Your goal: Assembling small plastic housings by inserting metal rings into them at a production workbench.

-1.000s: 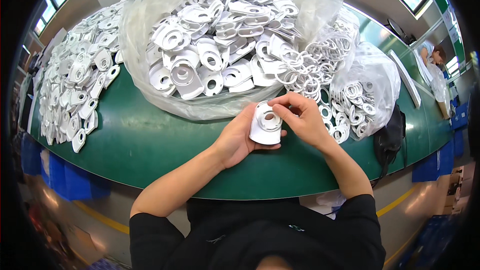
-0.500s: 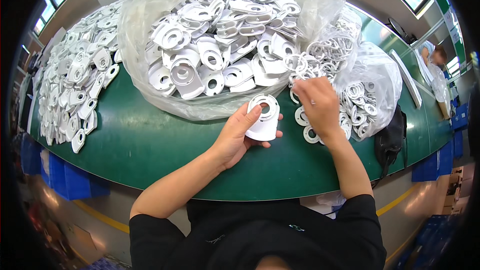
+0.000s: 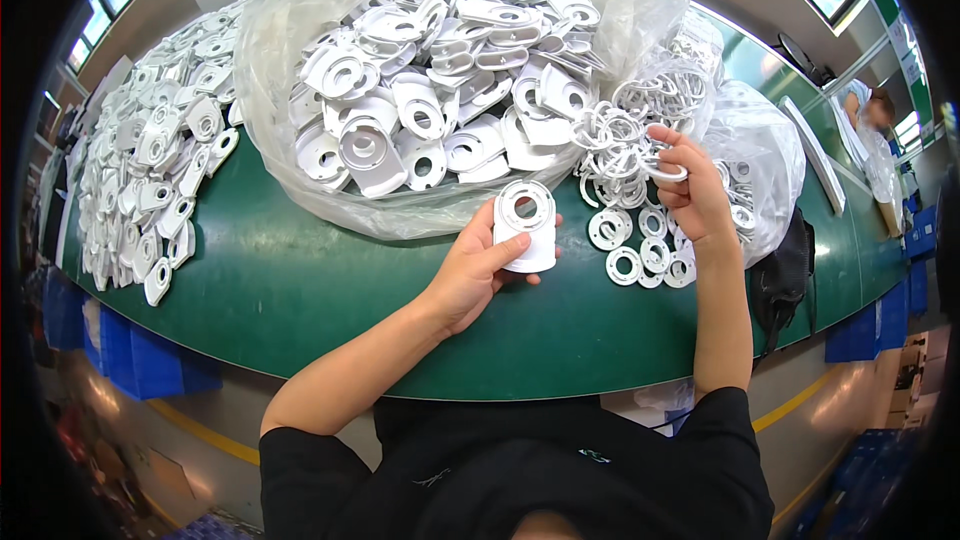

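Note:
My left hand grips a white plastic housing by its lower end, thumb on its face. The housing has a rounded end with a large round hole and a ring-shaped recess, tilted up toward me. At the right my right hand pinches a white plastic ring between thumb and fingers, just above a heap of similar rings. Several loose rings lie flat on the green table in front of that heap.
A large clear plastic bag full of white housings stands open at the middle back. Another pile of white parts covers the table's left. To the right are a clear bag of rings and a black bag. Another person is at far right.
My right hand has moved right from over the near rings and now has a ring in its fingers. My left thumb has slid down from the hole to the housing's lower face.

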Motion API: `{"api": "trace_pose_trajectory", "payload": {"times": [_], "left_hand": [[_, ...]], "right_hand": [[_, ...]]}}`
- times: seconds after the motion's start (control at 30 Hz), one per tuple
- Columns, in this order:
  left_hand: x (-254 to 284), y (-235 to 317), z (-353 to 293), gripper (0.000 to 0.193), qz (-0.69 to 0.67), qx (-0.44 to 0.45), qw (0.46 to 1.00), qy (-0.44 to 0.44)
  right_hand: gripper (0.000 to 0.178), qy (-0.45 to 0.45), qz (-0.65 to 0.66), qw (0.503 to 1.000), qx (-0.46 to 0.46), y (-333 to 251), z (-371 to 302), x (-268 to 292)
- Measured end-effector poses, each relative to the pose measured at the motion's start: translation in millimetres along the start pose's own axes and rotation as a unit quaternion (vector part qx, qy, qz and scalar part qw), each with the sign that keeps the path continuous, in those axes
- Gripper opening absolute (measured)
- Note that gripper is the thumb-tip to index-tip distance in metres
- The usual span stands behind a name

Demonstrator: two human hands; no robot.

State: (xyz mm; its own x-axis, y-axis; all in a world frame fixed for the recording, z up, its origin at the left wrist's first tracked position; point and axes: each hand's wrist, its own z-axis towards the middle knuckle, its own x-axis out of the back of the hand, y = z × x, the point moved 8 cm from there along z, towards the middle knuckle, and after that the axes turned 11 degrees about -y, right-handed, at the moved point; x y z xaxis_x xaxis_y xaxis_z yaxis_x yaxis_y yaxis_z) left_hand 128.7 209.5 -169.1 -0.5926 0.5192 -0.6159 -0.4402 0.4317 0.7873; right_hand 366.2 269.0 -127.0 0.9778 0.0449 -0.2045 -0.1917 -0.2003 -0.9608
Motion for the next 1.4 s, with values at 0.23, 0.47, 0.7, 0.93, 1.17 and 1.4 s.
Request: {"api": "trace_pose_trajectory", "payload": {"times": [0.23, 0.47, 0.7, 0.93, 1.17, 1.4], "left_hand": [[2, 1, 1, 0.052, 0.036, -0.013, 0.999, 0.004], [-1, 2, 1, 0.054, 0.041, -0.015, 0.999, 0.014], [-4, 1, 2, 0.052, 0.026, -0.009, 1.000, -0.002], [-5, -1, 3, 0.050, 0.030, -0.011, 0.999, -0.018], [0, -5, 2, 0.042, 0.032, 0.007, 0.999, -0.013], [4, -6, 2, 0.042, 0.077, -0.002, 0.997, -0.017]], "right_hand": [[0.029, -0.128, 0.175, 0.975, 0.039, 8, -8, -56], [0.017, -0.183, -0.124, 0.972, 0.080, 25, -30, -104], [0.013, -0.156, -0.102, 0.982, 0.039, 36, -24, -96], [0.014, -0.137, -0.219, 0.959, 0.117, 33, -23, -98], [0.014, -0.142, -0.252, 0.949, 0.126, 35, -23, -97], [0.014, -0.126, -0.270, 0.944, 0.141, 32, -26, -101]]}}
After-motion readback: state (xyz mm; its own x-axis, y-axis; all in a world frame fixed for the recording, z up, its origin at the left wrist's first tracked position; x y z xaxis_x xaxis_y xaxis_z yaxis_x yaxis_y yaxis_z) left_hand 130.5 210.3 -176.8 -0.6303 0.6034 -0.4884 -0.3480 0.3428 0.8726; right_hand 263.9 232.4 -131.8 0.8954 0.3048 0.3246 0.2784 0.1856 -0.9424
